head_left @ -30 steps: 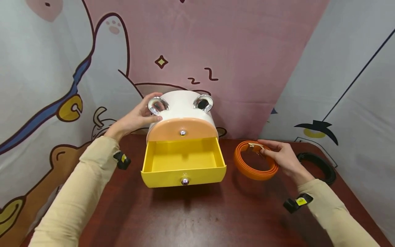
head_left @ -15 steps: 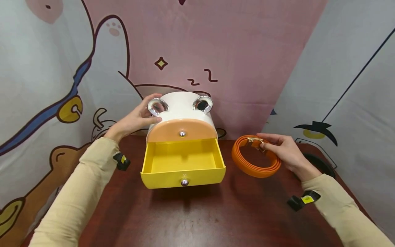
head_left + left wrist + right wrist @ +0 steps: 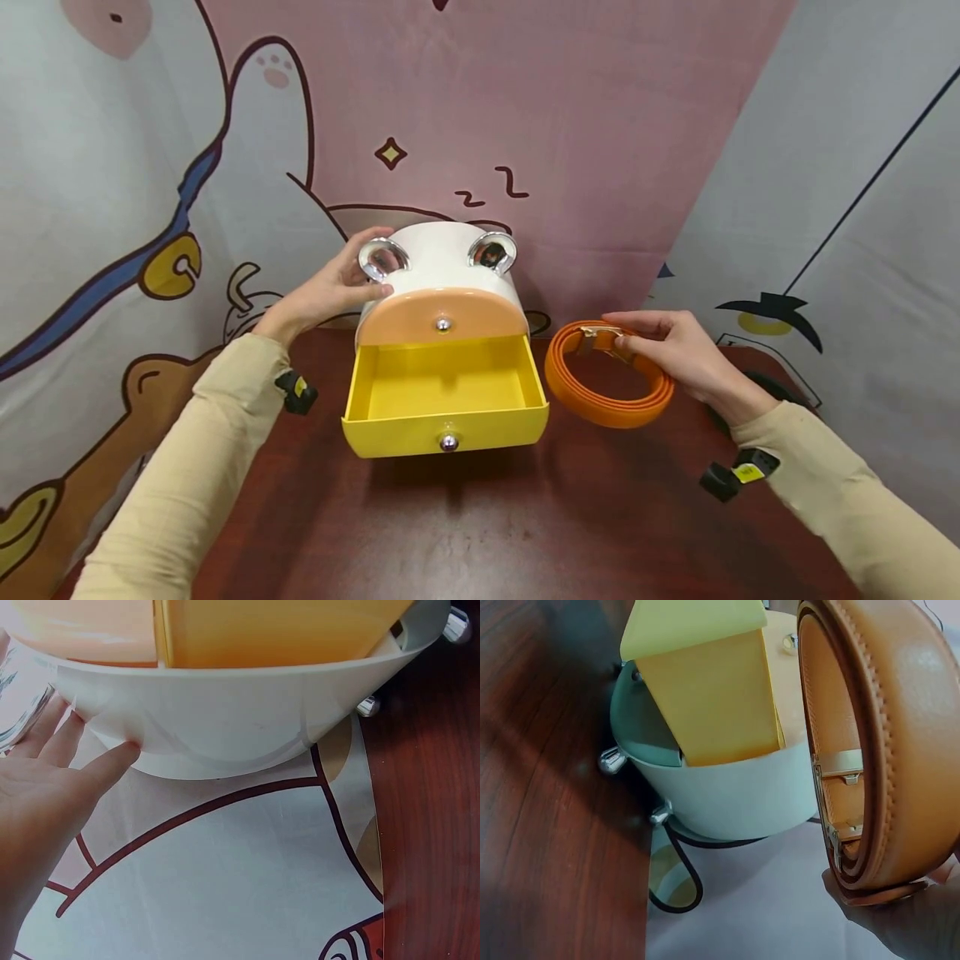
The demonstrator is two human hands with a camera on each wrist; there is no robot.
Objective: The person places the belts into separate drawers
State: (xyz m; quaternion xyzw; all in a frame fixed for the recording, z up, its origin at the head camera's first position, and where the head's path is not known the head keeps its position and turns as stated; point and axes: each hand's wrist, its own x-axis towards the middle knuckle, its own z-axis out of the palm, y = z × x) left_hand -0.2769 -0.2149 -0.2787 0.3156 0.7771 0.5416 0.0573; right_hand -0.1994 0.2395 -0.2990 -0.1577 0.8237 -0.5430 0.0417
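A white frog-faced drawer box (image 3: 438, 250) with silver ring eyes stands at the back of the table. Its lower yellow drawer (image 3: 495, 435) is pulled out, with a bare inside. My left hand (image 3: 330, 287) rests on the box's left side, fingers by the silver eye; in the left wrist view its thumb touches the white shell (image 3: 225, 720). Right of the drawer, my right hand (image 3: 686, 354) pinches a coiled orange belt (image 3: 600, 410) near its gold buckle, raised over the table. In the right wrist view the belt (image 3: 922, 727) shows a stitched edge.
A black coil (image 3: 776, 388) lies at the table's right, partly behind my right forearm. The peach upper drawer (image 3: 480, 317) is closed. A printed cloth (image 3: 585, 125) hangs behind the dark red table (image 3: 465, 533).
My right hand has lifted the orange belt and brought it slightly left, nearer the drawer. The left hand and the box have stayed where they were.
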